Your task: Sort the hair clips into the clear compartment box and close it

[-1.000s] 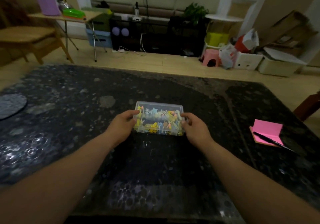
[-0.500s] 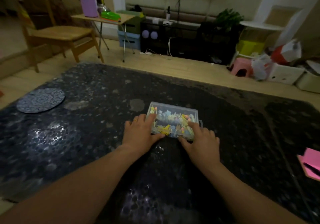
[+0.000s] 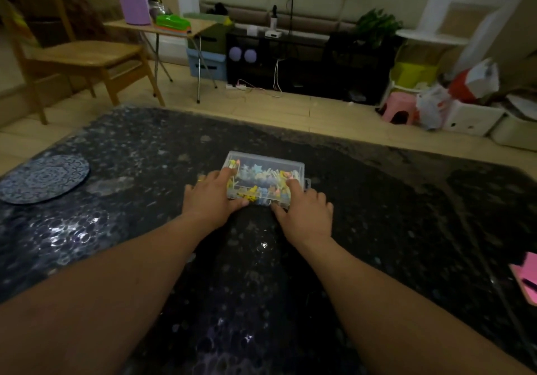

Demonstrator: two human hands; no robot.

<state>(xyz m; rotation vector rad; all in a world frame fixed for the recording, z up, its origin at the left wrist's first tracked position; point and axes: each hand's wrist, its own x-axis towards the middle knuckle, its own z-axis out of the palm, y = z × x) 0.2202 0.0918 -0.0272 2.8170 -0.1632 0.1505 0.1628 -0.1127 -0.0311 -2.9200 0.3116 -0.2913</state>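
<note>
One clear plastic compartment box [image 3: 266, 165], lid down over small pastel hair clips [image 3: 261, 175], sits mid dark speckled tabletop [image 3: 139, 229]. Left hand [image 3: 212, 200] and right hand [image 3: 305, 215]: each grip spread flat, forefinger pressing the lid.

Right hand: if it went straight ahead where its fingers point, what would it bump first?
The clear box: the right hand touches its near right corner and points away over it. Going on would likely push the box across the dark table; beyond looks free, though depth is unclear.
</note>
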